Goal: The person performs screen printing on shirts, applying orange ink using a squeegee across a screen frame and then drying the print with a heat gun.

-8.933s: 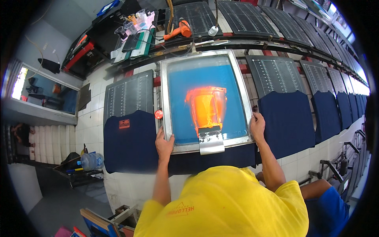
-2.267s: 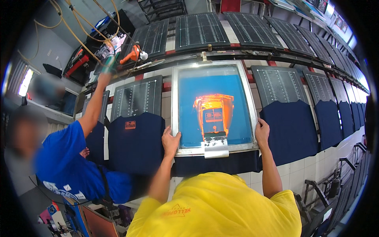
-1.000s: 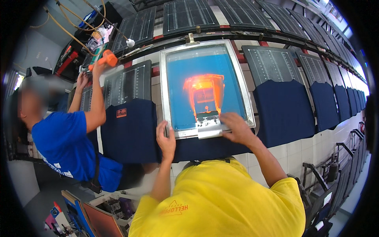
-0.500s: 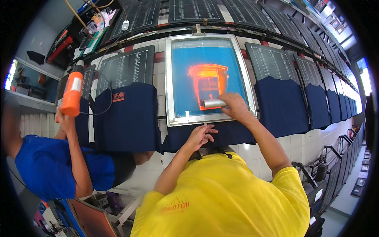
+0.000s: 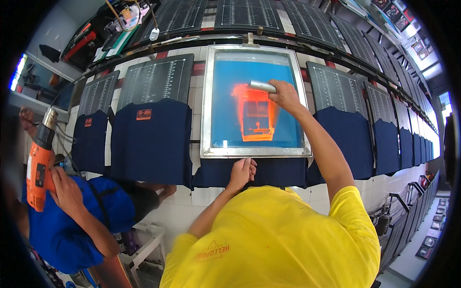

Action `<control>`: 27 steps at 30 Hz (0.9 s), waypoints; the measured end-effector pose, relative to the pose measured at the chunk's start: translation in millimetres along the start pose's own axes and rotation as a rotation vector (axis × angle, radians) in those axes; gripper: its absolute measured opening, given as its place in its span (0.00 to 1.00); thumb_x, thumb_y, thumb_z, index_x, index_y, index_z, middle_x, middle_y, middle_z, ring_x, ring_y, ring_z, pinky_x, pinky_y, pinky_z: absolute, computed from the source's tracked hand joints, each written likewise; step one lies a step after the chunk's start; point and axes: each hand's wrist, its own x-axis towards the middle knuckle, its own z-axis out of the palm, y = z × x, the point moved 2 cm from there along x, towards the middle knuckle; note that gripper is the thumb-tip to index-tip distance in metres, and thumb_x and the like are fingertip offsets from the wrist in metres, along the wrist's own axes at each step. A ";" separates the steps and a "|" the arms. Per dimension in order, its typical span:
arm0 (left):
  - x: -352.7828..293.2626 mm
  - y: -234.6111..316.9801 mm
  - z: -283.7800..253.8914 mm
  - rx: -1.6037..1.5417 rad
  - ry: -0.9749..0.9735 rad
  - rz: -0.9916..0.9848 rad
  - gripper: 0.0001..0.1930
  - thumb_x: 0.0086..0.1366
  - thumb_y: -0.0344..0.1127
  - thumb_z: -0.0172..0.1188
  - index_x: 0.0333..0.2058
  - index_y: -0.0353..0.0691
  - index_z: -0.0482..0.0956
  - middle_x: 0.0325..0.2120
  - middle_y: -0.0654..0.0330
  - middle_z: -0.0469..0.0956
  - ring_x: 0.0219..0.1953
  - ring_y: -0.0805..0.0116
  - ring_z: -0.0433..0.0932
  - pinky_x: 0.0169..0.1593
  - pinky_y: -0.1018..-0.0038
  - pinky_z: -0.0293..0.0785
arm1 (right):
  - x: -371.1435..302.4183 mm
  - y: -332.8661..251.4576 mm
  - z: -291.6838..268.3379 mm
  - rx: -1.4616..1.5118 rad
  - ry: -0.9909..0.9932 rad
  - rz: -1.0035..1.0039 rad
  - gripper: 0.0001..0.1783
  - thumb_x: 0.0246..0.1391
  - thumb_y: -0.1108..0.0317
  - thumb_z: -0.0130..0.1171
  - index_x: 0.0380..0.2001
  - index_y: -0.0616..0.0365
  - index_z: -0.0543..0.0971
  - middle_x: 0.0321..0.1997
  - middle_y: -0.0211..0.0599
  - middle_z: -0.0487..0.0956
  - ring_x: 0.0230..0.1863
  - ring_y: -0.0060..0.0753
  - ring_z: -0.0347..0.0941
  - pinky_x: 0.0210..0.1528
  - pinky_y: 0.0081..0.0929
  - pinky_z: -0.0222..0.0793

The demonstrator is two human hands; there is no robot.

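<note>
My right hand (image 5: 286,97) grips a short metal-handled squeegee (image 5: 262,86), laid across the upper edge of a bright orange ink patch. The ink (image 5: 257,126) lies on the blue mesh of a screen printing frame (image 5: 206,103) with a metal rim. What is under the mesh is hidden. Just below the frame's near rim, my left hand (image 5: 243,174) is curled loosely, with nothing seen in its fingers. Behind it, a navy shirt (image 5: 281,172) hangs out from beneath the frame.
On the left, a co-worker in blue holds an orange heat gun (image 5: 39,170). Navy shirts lie on dark boards either side; one (image 5: 151,139) bears a small orange print. A clamp (image 5: 249,40) on the rail meets the frame's far edge. More boards (image 5: 247,14) line the far side.
My right hand has moved the squeegee away from me, from the ink's near end to its far end. My left hand's fingers have curled in. The co-worker's heat gun has swung left and nearer.
</note>
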 end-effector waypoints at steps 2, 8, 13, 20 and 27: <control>-1.7 0.3 1.4 0.019 0.015 0.010 0.20 0.78 0.42 0.40 0.35 0.32 0.74 0.18 0.63 0.72 0.13 0.77 0.68 0.18 0.79 0.63 | 2.3 6.4 6.7 -0.033 0.021 -0.043 0.19 0.45 0.65 0.64 0.43 0.51 0.81 0.36 0.44 0.83 0.39 0.53 0.77 0.44 0.48 0.71; 1.0 -11.0 -0.1 -0.018 0.038 0.023 0.20 0.78 0.41 0.40 0.33 0.32 0.74 0.16 0.63 0.71 0.13 0.76 0.68 0.18 0.77 0.65 | 1.8 -7.9 13.3 0.032 -0.046 -0.067 0.19 0.45 0.63 0.64 0.44 0.48 0.81 0.35 0.41 0.83 0.38 0.50 0.78 0.42 0.46 0.69; 0.9 -8.3 2.1 0.009 0.039 0.075 0.20 0.78 0.40 0.40 0.33 0.33 0.74 0.16 0.64 0.70 0.13 0.77 0.67 0.17 0.78 0.64 | 11.2 -0.3 15.0 -0.049 -0.051 -0.095 0.19 0.45 0.63 0.65 0.44 0.46 0.81 0.36 0.38 0.83 0.41 0.44 0.77 0.42 0.44 0.66; 1.2 -7.0 1.5 -0.017 0.034 0.044 0.19 0.78 0.41 0.41 0.33 0.35 0.74 0.17 0.65 0.71 0.12 0.77 0.67 0.16 0.79 0.61 | -53.4 -31.3 9.8 -0.141 -0.017 -0.287 0.22 0.38 0.68 0.71 0.42 0.49 0.80 0.34 0.34 0.82 0.40 0.43 0.76 0.42 0.40 0.63; 1.3 -4.1 1.4 -0.016 0.019 0.025 0.20 0.78 0.41 0.40 0.33 0.33 0.74 0.16 0.62 0.71 0.12 0.76 0.69 0.17 0.79 0.63 | -124.7 -74.4 -3.8 -0.062 0.003 -0.228 0.29 0.32 0.72 0.73 0.45 0.54 0.77 0.44 0.33 0.81 0.42 0.39 0.74 0.41 0.38 0.61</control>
